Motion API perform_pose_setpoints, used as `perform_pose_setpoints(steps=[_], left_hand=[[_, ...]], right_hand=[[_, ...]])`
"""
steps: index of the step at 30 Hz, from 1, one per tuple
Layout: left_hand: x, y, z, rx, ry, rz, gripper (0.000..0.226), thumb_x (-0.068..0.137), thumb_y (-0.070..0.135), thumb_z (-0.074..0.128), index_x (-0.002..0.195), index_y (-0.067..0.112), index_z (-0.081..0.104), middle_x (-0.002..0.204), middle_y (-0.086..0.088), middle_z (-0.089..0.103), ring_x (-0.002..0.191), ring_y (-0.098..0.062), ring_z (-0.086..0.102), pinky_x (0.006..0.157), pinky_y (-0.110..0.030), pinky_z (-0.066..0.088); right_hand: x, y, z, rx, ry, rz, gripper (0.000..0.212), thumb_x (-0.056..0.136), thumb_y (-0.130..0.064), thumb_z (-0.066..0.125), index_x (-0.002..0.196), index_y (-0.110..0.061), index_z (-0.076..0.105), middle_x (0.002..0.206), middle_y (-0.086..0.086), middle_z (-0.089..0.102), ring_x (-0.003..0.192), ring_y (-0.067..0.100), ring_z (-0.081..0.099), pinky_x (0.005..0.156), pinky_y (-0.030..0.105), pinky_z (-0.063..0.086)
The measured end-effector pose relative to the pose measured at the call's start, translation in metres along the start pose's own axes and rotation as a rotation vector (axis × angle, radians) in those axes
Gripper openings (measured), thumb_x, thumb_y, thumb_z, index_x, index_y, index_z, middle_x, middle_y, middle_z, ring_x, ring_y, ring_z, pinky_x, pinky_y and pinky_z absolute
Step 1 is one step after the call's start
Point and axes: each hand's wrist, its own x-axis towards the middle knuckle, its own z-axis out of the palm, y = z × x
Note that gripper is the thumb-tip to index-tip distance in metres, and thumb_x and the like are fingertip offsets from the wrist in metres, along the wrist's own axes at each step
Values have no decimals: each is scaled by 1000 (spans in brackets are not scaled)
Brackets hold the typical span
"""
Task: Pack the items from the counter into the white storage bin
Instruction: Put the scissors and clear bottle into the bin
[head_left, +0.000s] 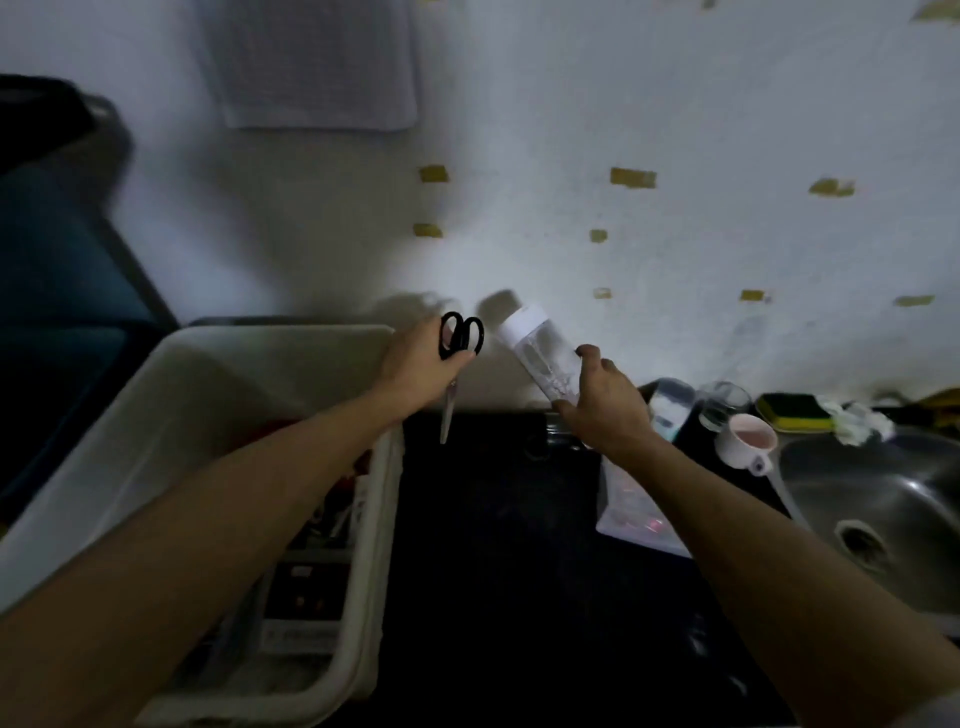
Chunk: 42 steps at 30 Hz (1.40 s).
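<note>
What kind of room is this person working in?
Most likely a home kitchen: a steel sink is set into the dark counter, with a yellow-green sponge and a pink cup beside it.

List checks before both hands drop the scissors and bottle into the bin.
1. Left hand grips scissors: ok.
2. Blades point down, away from right hand: ok.
3. Right hand holds clear bottle: ok, tilted.
4. Bottle cap sealed: cannot tell.
5. Room in white bin: ok, far end looks bare.
6. Scissors over bin: not ok, just outside its right wall.
</note>
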Motion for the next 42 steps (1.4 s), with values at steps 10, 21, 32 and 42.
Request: perform_pose_setpoints(steps=[10,21,32,42], left_hand=[[-20,-86,-103,0,120,-173,19,84,40,68,91,25,60,81,6,62,78,-19,59,64,-28,41],[-65,-212,-132,-89,-162,-267,31,83,15,72,105,0,56,96,-11,62,93,-30,64,68,-35,52],[-100,-276,-112,390,-706,-334,35,97,24,51,126,5,48,124,-14,57,105,-26,58,84,-30,44],[-117,-302,-101,428,-794,-342,21,102,16,43,110,4,58,118,-15,58,96,-21,52,93,-32,46]], right_hand=[[6,-148,8,94,118,-193,68,82,-51,65,135,-17,39,118,8,62,100,28,63,73,38,54],[-9,-280,52,162,93,-164,69,80,-51,65,135,-25,33,119,5,61,100,26,63,71,33,51],[-39,-299,127,161,-236,-25,49,90,-66,49,110,-24,36,98,1,59,71,14,58,64,33,50],[-39,-294,181,161,-383,141,63,86,-73,41,111,-16,36,104,14,64,84,31,67,73,44,57]])
